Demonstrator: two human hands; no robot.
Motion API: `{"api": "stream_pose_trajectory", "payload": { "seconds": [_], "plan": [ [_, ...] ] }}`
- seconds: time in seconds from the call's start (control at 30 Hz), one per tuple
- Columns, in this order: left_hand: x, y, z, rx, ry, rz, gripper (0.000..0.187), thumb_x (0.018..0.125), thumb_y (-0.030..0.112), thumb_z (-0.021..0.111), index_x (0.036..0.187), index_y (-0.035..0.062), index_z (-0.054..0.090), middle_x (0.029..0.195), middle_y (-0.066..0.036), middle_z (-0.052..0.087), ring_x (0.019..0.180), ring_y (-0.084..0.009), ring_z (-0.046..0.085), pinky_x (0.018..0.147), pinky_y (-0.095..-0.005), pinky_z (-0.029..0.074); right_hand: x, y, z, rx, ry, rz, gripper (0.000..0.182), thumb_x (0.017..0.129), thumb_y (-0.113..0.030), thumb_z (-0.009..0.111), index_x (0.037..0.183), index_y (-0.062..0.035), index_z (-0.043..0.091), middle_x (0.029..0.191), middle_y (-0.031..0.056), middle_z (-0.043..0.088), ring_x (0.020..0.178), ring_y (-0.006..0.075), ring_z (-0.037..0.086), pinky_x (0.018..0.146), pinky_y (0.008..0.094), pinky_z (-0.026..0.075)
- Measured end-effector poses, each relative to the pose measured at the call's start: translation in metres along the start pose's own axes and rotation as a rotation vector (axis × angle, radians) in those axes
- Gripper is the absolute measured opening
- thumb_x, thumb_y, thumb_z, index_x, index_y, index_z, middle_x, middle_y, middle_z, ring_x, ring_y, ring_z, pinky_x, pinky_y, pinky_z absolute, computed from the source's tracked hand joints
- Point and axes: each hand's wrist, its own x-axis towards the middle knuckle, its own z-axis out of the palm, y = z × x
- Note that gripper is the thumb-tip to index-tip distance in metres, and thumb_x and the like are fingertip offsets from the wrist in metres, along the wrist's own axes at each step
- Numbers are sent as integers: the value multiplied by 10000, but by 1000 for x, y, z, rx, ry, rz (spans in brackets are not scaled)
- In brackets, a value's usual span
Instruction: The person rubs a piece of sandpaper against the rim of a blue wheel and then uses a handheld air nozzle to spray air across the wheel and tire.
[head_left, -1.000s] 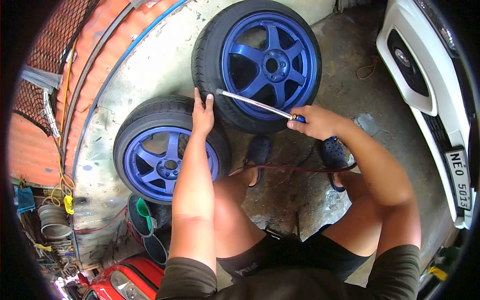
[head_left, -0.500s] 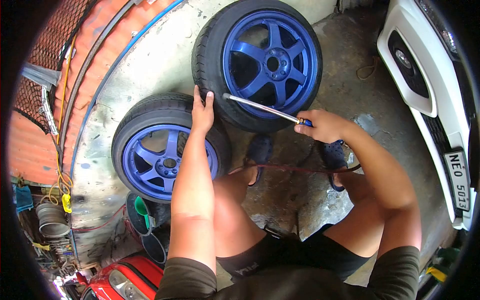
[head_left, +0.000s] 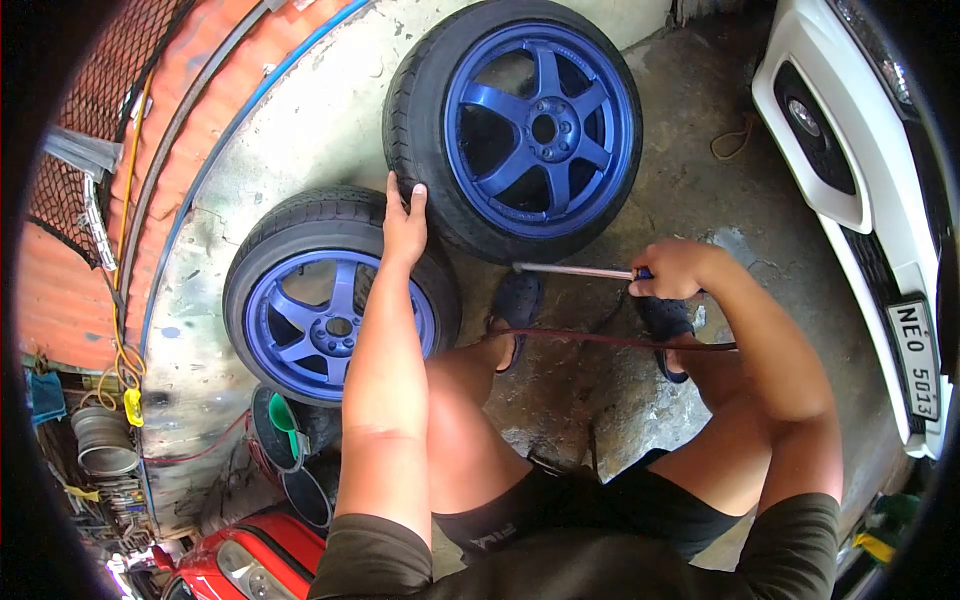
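Note:
My left hand (head_left: pixel 404 230) rests against the lower left edge of the upper wheel's black tire (head_left: pixel 425 190), fingers stretched out and thumb apart. That wheel has a blue spoked rim (head_left: pixel 555 185) and leans near the wall. My right hand (head_left: pixel 680 270) is closed round the blue handle of a long silver metal rod (head_left: pixel 580 271). The rod points left, its dark tip just below the upper tire. My left forearm passes in front of a second blue-rimmed wheel (head_left: pixel 285 305), hiding part of it.
A white car bumper (head_left: pixel 815 170) stands at the right. A dark red hose (head_left: pixel 600 340) crosses between the sandals (head_left: pixel 518 297). At lower left are a dark bucket (head_left: pixel 268 425) with a green funnel (head_left: pixel 284 415) and a red car (head_left: pixel 250 560). A pale wall (head_left: pixel 300 110) runs behind the wheels.
My right hand has moved down and right, drawing the rod from in front of the upper wheel to below its tire. The upper wheel has turned slightly; my left hand stays against it.

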Motion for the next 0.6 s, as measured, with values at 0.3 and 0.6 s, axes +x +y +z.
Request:
{"api": "stream_pose_trajectory", "payload": {
  "seconds": [0.3,0.6],
  "plan": [
    [5,-11,2,-21,8,25,795,1132,453,564,1716,26,236,1696,-247,419,1560,-341,425,1272,-404,313,5,-4,-6,150,287,-162,389,1056,-433,663,1132,-55,714,1017,253,747,1017,482,712,874,566,550],
    [9,-19,4,-45,0,61,777,1137,430,564,1714,25,238,1700,-232,416,1561,-325,419,1274,-398,306,13,-21,-9,193,485,-238,385,1065,-425,653,1159,-54,695,882,276,725,916,509,711,832,590,546]
  ]
}}
